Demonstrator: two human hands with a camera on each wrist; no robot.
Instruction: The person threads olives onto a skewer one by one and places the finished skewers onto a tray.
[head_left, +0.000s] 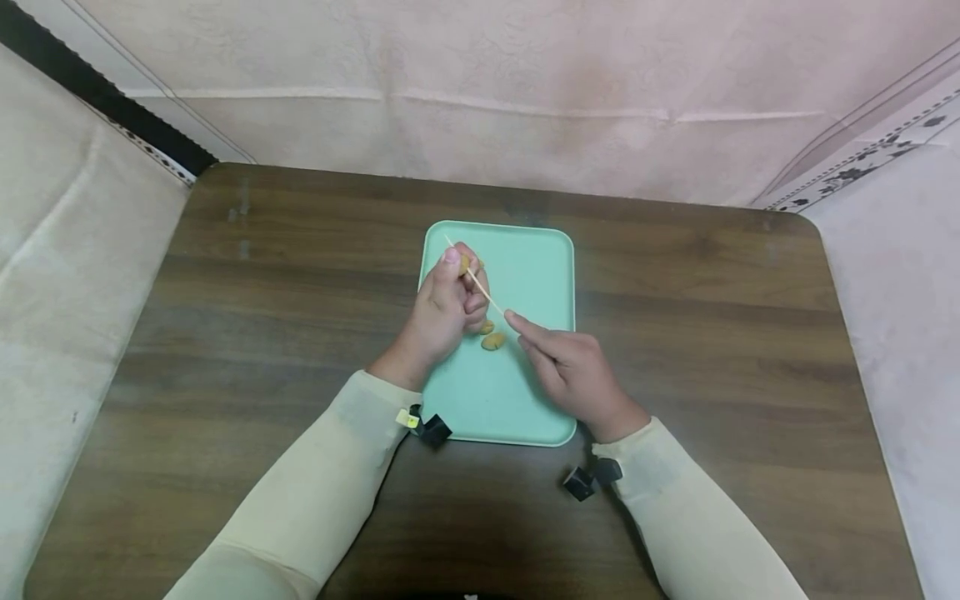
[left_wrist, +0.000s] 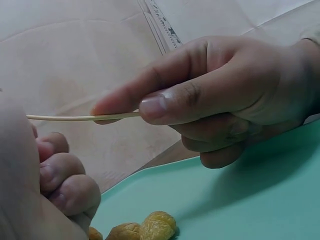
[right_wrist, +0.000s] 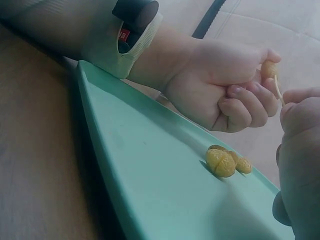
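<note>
Between thumb and forefinger, my left hand (head_left: 446,304) pinches a small wrinkled yellow-brown ball (right_wrist: 270,69), like a preserved fruit; its other fingers are curled in. A thin wooden skewer (head_left: 486,292) runs to this ball, and in the head view its pale tip shows past the thumb. My right hand (head_left: 573,367) pinches the skewer's near end, forefinger stretched along it and thumb against it. Both hands are raised over a mint-green tray (head_left: 487,408). More of the yellow-brown balls (right_wrist: 220,162) lie close together on the tray, below the left hand.
The tray lies on a brown wood-grain table (head_left: 300,292). Pale cloth (head_left: 525,108) hangs behind the table and at both sides. Each wrist wears a strap with a small black camera (head_left: 435,432), and dark cables trail from the wrists.
</note>
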